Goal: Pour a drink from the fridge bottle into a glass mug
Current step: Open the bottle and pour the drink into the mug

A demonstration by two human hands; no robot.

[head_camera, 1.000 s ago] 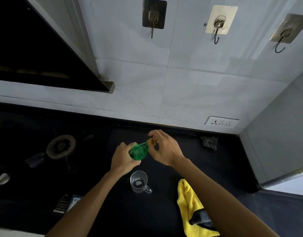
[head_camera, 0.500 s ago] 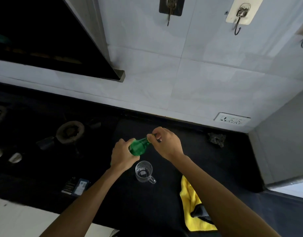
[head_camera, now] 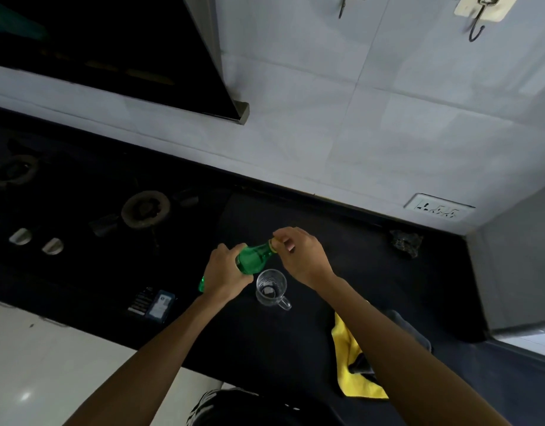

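Observation:
A green bottle [head_camera: 255, 257] is held tilted above the black counter, its neck pointing up and to the right. My left hand [head_camera: 223, 273] grips its body, hiding most of the lower half. My right hand [head_camera: 300, 255] pinches the yellowish cap [head_camera: 273, 243] at the neck's tip. A clear glass mug [head_camera: 271, 287] stands upright on the counter just below the bottle, its handle toward the lower right. It looks empty.
A yellow cloth [head_camera: 351, 364] lies on the counter [head_camera: 341, 241] to the right, partly under my right forearm. A small dark packet [head_camera: 152, 305] lies left of the mug. Stove burners [head_camera: 145, 208] and knobs [head_camera: 51, 245] sit at far left. A dark scrubber [head_camera: 406, 242] and wall socket [head_camera: 438, 208] are at back right.
The view has swung left and down, showing more stove and floor. Both hands keep their hold on the bottle and cap above the mug; the bottle stays tilted much the same.

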